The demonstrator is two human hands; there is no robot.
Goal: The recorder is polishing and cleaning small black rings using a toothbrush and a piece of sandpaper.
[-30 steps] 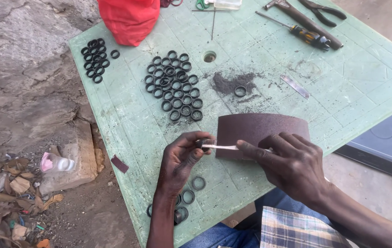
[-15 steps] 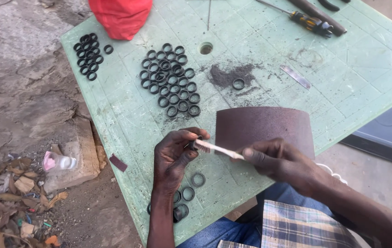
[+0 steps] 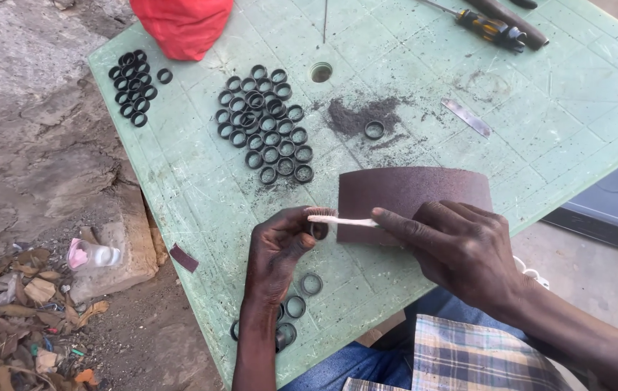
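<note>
On the green table (image 3: 178, 181), head view: left hand (image 3: 276, 250) pinches a small black ring (image 3: 318, 230) at the near edge; right hand (image 3: 461, 250) grips a white toothbrush (image 3: 338, 219), bristles on the ring. Hold the ring firmly and use short strokes across its rim. Brown sandpaper (image 3: 410, 192), curved and gritty, lies just behind. Ring clusters (image 3: 265, 123) form flat groups; dark dust (image 3: 356, 116) surrounds one loose ring. Table surface is gridded, worn plastic.

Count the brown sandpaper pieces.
2: a large sheet on the table beside the right hand, a small scrap off the table's left edge. Others may be hidden.
</note>
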